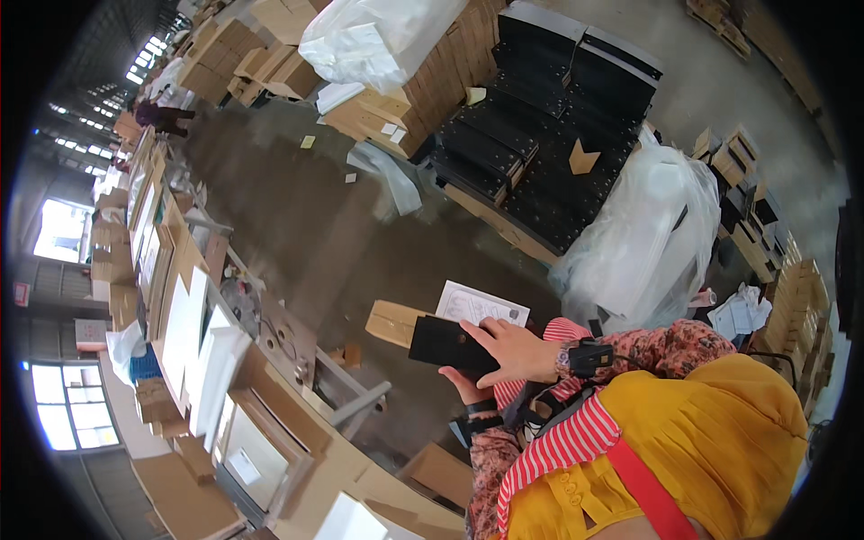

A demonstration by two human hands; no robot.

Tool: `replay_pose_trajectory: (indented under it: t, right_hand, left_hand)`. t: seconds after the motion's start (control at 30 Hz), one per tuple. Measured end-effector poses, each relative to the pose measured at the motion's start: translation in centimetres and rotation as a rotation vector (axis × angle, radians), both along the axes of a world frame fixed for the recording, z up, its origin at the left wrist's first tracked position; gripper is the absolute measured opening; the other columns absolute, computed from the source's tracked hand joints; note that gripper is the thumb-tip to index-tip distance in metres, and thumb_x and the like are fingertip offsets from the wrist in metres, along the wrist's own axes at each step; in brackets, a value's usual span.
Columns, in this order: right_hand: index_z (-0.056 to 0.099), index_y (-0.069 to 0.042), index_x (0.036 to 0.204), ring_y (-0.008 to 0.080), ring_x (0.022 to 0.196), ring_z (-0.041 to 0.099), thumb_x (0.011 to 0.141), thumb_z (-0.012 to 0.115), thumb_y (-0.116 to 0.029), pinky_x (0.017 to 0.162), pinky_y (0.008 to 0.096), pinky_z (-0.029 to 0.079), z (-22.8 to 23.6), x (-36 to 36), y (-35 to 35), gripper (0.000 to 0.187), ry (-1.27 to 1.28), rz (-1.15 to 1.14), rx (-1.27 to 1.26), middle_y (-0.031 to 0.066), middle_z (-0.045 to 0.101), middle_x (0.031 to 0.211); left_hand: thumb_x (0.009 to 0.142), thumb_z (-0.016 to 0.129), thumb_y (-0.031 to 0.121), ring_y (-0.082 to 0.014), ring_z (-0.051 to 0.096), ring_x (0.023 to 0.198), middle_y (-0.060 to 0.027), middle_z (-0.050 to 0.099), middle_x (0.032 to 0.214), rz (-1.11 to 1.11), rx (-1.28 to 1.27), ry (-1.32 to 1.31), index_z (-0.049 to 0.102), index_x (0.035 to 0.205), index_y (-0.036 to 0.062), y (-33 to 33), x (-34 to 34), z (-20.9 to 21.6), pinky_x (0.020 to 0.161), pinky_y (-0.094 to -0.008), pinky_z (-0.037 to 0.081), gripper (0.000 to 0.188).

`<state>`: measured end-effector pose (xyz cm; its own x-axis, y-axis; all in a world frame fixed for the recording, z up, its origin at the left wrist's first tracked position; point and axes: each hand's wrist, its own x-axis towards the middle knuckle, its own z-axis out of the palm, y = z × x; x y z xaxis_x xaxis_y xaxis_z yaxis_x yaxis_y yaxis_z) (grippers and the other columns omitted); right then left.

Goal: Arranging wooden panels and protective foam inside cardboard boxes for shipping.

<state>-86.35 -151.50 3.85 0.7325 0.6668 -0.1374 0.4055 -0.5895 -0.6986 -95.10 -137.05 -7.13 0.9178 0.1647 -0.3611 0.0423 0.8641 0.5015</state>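
Observation:
A small black panel (432,340) with a round hole or fitting is held between my hands, above the floor. My left hand (468,387) grips it from below at the near edge, its fingers partly hidden. From above, my right hand (520,349) holds the panel's right end, fingers stretched over the top. Beyond the panel's far end sticks out a brown cardboard-like piece (394,324). A white printed sheet (481,301) with line drawings lies behind the panel, partly covered by the right hand. What supports the sheet and the brown piece is hidden.
A pallet of stacked black drilled panels (576,117) stands ahead, beside plastic-wrapped white boards (643,234). Stacked cartons (450,58) rise behind. Along the left runs a long bench (360,468) with white boards (216,369) and cardboard. A grey metal leg (360,402) juts from it.

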Motion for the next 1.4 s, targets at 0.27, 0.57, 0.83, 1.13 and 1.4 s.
replay_pose_trajectory:
  t: [0.27,0.57,0.83,1.13,1.4]
  right_hand:
    - [0.039,0.005,0.143,0.0453,0.115,0.059,0.087,0.069,-0.037,0.099,0.0489,0.047,-5.2,11.5,8.3,0.076,0.234,-0.187,0.25,0.029,0.056,0.13]
    - [0.067,-0.001,0.12,0.0191,0.093,0.069,0.09,0.073,-0.033,0.082,0.0354,0.055,-10.2,31.6,3.9,0.045,0.47,-0.753,0.555,0.0154,0.071,0.105]
    - [0.04,-0.007,0.149,0.0369,0.131,0.047,0.068,0.085,-0.032,0.106,0.0476,0.042,-37.4,52.9,-10.6,0.096,-0.034,-1.122,-0.269,0.017,0.048,0.143]
    - [0.035,-0.003,0.152,0.0397,0.134,0.042,0.066,0.086,-0.027,0.113,0.0487,0.035,-42.9,56.7,-13.2,0.103,-0.071,-0.852,-0.398,0.0189,0.04,0.146]
    - [0.057,-0.013,0.133,0.0352,0.135,0.042,0.071,0.079,-0.009,0.11,0.0471,0.038,-44.0,57.3,-15.9,0.066,-0.14,-0.902,-0.333,0.0156,0.045,0.143]
  left_hand:
    - [0.091,0.057,0.06,-0.0311,0.06,0.121,-0.0135,0.06,0.134,-0.11,-0.045,0.206,0.051,0.14,0.0054,9.7,13.8,-0.6,0.105,-0.048,0.048,0.074]
    - [0.085,0.065,0.044,-0.0303,0.066,0.108,-0.0117,0.067,0.122,-0.23,0.08,0.485,0.058,0.132,0.004,12.8,30.8,-4.8,0.093,-0.0463,0.055,0.062]
    - [0.079,0.067,0.051,-0.0308,0.065,0.107,-0.0105,0.065,0.125,-0.167,0.218,0.69,0.058,0.133,0.0099,14.3,41.5,-11.0,0.089,-0.0476,0.055,0.068]
    - [0.077,0.076,0.043,-0.0324,0.063,0.114,-0.0129,0.064,0.129,-0.314,0.079,0.784,0.056,0.135,0.0055,10.8,50.2,-9.2,0.096,-0.0512,0.054,0.071]
    - [0.077,0.075,0.045,-0.0318,0.064,0.112,-0.0124,0.065,0.127,-0.369,0.188,0.792,0.057,0.135,0.0059,12.0,54.7,-10.3,0.096,-0.0509,0.055,0.072]
